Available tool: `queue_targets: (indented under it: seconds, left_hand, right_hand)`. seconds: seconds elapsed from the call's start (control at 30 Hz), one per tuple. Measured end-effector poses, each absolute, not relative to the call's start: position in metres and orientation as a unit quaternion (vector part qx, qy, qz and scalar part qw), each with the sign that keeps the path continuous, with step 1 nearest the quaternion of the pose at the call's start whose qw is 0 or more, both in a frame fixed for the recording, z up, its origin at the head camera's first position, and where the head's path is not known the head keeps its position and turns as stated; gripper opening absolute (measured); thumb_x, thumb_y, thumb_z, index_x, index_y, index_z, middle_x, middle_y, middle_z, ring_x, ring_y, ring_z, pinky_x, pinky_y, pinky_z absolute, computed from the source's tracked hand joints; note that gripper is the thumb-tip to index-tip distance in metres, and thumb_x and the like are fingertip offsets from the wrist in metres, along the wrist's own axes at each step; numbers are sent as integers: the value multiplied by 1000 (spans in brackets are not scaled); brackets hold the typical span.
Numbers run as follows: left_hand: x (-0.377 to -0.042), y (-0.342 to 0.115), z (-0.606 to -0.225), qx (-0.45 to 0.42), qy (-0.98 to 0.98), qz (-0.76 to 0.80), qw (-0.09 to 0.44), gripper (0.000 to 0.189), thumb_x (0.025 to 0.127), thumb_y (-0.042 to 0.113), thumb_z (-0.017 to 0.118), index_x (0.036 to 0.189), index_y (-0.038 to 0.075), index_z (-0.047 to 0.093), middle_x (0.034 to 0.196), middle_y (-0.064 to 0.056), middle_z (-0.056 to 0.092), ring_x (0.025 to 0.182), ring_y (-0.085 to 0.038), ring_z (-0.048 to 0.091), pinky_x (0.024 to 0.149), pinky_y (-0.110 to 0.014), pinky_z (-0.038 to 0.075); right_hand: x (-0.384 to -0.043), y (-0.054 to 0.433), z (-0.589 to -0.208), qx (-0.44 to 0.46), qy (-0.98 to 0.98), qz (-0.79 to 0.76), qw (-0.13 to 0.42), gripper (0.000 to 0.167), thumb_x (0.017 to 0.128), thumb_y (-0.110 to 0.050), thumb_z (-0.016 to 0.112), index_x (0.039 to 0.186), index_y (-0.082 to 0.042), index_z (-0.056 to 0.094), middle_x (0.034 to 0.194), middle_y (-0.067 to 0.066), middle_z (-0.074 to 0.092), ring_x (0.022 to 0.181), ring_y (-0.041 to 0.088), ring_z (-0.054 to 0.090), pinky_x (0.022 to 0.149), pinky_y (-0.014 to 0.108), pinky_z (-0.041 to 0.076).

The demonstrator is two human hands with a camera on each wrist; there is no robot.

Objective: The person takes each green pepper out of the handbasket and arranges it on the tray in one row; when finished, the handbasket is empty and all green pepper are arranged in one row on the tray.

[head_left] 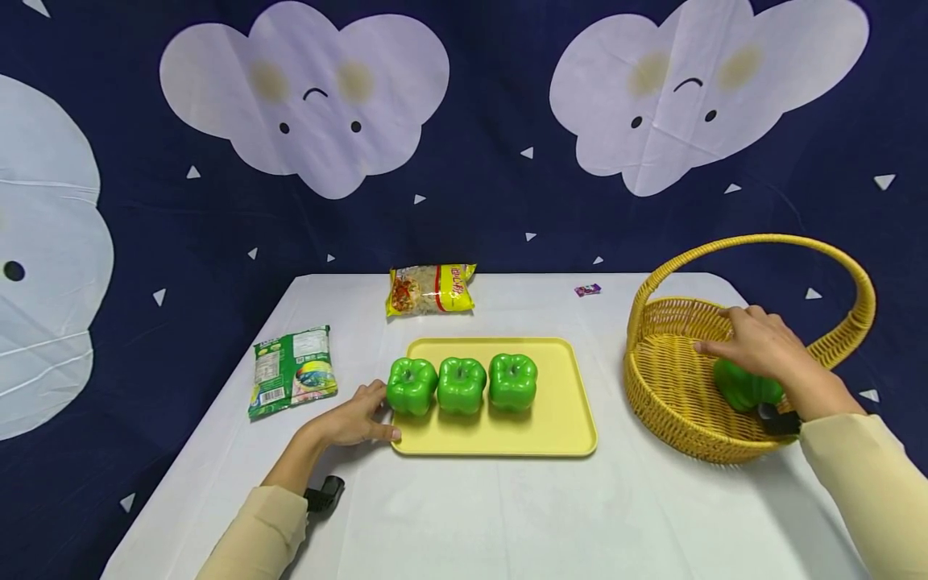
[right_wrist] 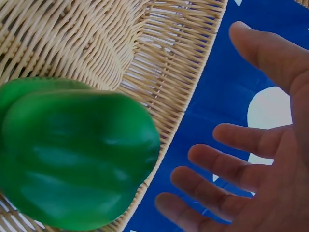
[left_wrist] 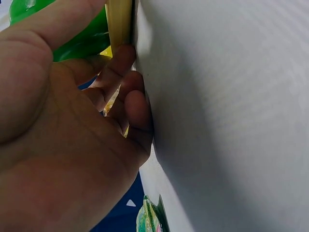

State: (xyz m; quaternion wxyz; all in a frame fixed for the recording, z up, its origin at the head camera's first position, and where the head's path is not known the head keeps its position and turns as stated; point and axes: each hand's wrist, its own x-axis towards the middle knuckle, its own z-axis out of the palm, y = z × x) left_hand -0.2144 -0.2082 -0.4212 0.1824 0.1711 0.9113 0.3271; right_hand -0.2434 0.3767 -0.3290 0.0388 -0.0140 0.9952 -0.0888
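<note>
A yellow tray (head_left: pixel 558 403) holds a row of three green bell peppers, a left one (head_left: pixel 412 387), a middle one (head_left: pixel 461 385) and a right one (head_left: pixel 513 383). My left hand (head_left: pixel 357 417) rests at the tray's left edge, thumb by the near corner, fingertips beside the left pepper. Seen from the left wrist, its loosely bent fingers (left_wrist: pixel 137 108) lie low against the tablecloth. To the right, another green bell pepper (right_wrist: pixel 79 159) lies inside a wicker basket (head_left: pixel 670 383). My right hand (head_left: pixel 761 346) hovers over that pepper with fingers spread, apart from it in the right wrist view.
The basket's tall handle (head_left: pixel 754 239) arches above its rim. Behind the tray lies a yellow food packet (head_left: pixel 432 290), and a green packet (head_left: pixel 293 370) lies to the left. A small purple wrapped sweet (head_left: pixel 588 290) sits near the far edge of the white-covered table (head_left: pixel 464 515).
</note>
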Motion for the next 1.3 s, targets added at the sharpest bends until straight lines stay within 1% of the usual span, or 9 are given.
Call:
queue_targets:
  seconds: [0.13,0.37,0.57,0.8,0.93,1.03,1.1,1.2,1.3]
  left_hand:
    - [-215,-208,-421,169,911,328,185,90,75,35,77,145,2,31,148,-21,33,141,-47,15,113,-64,14]
    - [-215,-208,-422,165,912,325,187,84,75,36,77,142,6,36,144,-19,37,138,-44,22,112,-63,18]
    - [-216,-208,-422,162,914,322,188,84,75,36,77,143,6,36,145,-19,37,139,-45,20,112,-63,17]
    - [-216,-207,-421,159,913,324,190,81,76,35,77,142,8,38,142,-17,40,137,-42,25,112,-63,19]
    - [-217,-207,-421,157,914,323,191,82,75,36,77,142,7,38,143,-17,38,138,-44,23,112,-63,18]
    - [-216,-207,-421,157,913,324,191,83,75,35,77,143,7,37,144,-17,38,139,-45,21,112,-63,17]
    - [-216,-208,-422,157,913,324,191,85,75,36,77,144,6,36,145,-18,36,140,-45,19,113,-63,16]
    - [-216,-208,-423,159,914,322,189,88,75,36,77,144,5,34,147,-19,34,141,-46,17,113,-63,15]
    - [-216,-208,-423,159,914,322,189,88,75,36,77,144,5,33,147,-19,35,141,-45,18,113,-63,16]
  right_hand:
    - [-243,382,-332,-6,995,-84,58,117,74,-79,49,134,19,29,120,44,35,105,63,35,80,67,37]
    - [-242,386,-336,-4,994,-81,67,109,77,-70,57,131,21,30,116,43,37,101,61,40,78,64,39]
    - [-242,388,-337,0,994,-81,70,101,78,-64,61,127,20,35,112,42,40,97,57,44,75,61,40]
    - [-244,389,-339,-2,994,-82,70,97,78,-60,63,127,19,38,114,44,41,99,59,44,76,61,41]
    - [-247,388,-342,-15,994,-92,61,94,79,-57,63,129,18,38,120,44,42,105,61,40,82,65,39]
    - [-248,387,-345,-19,991,-111,67,98,79,-59,63,133,17,34,126,44,36,110,62,33,89,69,34]
    - [-249,386,-347,-23,990,-117,68,98,79,-58,64,134,16,33,127,43,35,112,62,31,90,69,32]
    - [-248,387,-348,-23,990,-116,70,98,78,-57,66,133,17,33,125,43,34,111,62,31,90,69,33]
    - [-247,389,-349,-21,991,-105,75,95,78,-52,67,131,18,33,122,44,35,107,60,37,86,67,37]
